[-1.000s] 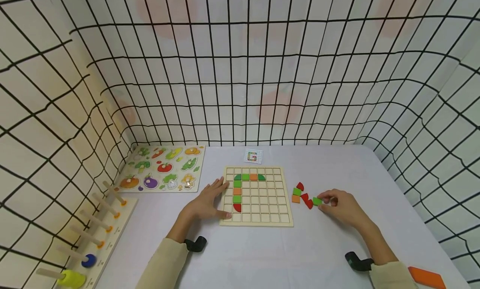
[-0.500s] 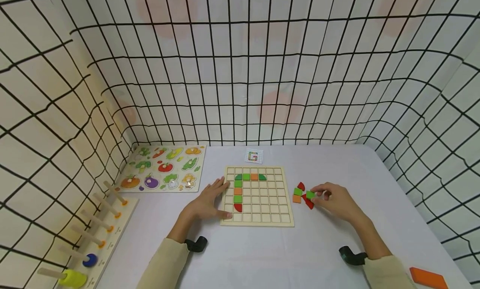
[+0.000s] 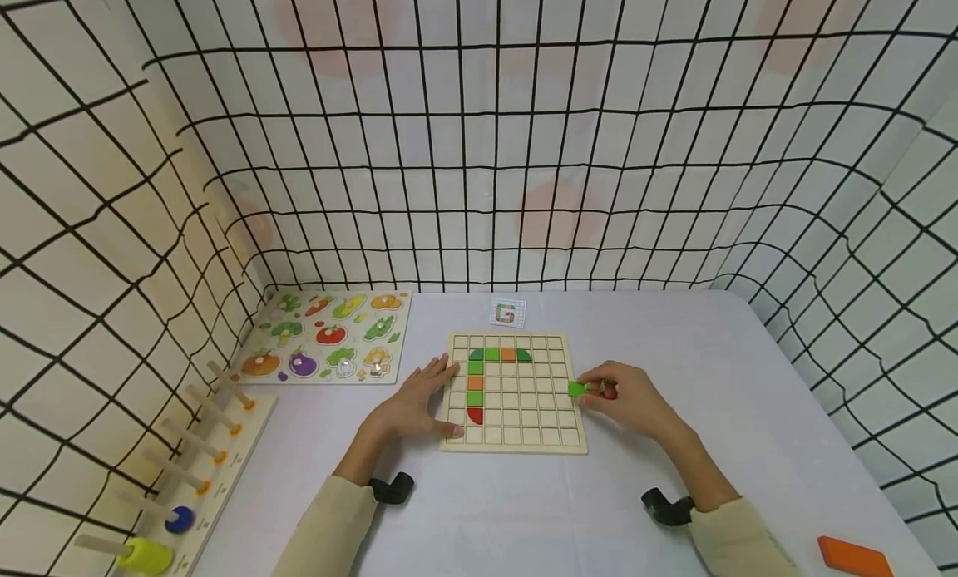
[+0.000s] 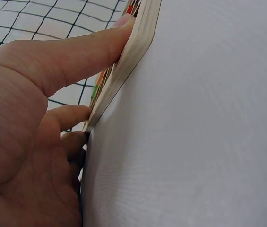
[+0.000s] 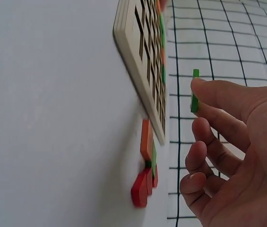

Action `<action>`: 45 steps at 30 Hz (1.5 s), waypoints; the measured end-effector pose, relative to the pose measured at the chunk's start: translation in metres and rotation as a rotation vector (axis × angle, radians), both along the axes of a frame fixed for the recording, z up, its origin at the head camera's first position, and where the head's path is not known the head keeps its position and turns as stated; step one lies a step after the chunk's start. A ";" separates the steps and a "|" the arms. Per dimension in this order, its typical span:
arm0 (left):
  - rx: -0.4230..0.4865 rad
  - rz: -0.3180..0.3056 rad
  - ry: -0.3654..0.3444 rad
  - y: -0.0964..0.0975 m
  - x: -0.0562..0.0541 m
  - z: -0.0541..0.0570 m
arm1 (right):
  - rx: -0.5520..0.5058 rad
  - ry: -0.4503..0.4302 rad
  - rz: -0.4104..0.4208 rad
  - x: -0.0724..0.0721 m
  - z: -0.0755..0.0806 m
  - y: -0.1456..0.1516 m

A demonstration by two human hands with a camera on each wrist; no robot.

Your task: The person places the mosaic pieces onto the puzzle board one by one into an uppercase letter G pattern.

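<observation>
My right hand (image 3: 629, 398) pinches a green square tile (image 3: 575, 389) between thumb and fingers, raised over the right edge of the wooden grid board (image 3: 524, 436). From the right wrist, the tile (image 5: 195, 105) shows edge-on, clear of the table. My left hand (image 3: 410, 406) lies spread along the board's left side, thumb on its near left corner and fingertips at the left edge. Set in the board are green and orange squares, dark green rounded corner tiles and a red rounded tile (image 3: 475, 416). Loose tiles (image 5: 146, 139), orange, green and red, lie beside the board, mostly behind my right hand in the head view.
A small card (image 3: 508, 313) with a coloured G pattern lies behind the board. The vegetable puzzle (image 3: 400, 344) is at the back left. A peg board (image 3: 232, 465) with rings stands at the left. An orange block (image 3: 855, 556) sits front right. Black netting surrounds the table.
My right hand has lifted the green tile from the table and carried it left, past the loose tiles to the board's right edge. The left hand has stayed in place.
</observation>
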State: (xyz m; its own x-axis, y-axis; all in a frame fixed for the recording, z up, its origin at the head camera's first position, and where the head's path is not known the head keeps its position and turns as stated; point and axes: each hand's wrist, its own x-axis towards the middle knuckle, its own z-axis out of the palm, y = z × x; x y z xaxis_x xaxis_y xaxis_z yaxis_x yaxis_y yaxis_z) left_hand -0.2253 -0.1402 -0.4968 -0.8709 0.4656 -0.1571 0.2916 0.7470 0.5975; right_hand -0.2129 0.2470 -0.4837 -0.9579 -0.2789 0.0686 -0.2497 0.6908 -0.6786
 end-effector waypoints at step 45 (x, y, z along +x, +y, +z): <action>-0.010 -0.002 0.022 -0.003 -0.003 -0.007 | 0.033 -0.058 0.207 0.002 -0.010 -0.119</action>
State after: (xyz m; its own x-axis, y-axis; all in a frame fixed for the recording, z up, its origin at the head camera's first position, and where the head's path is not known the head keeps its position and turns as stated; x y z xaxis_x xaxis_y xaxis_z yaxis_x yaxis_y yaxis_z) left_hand -0.2280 -0.1432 -0.5034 -0.8732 0.4661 -0.1425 0.3065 0.7524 0.5831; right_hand -0.2107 0.1276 -0.4936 -0.8821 -0.4711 0.0027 -0.3499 0.6511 -0.6735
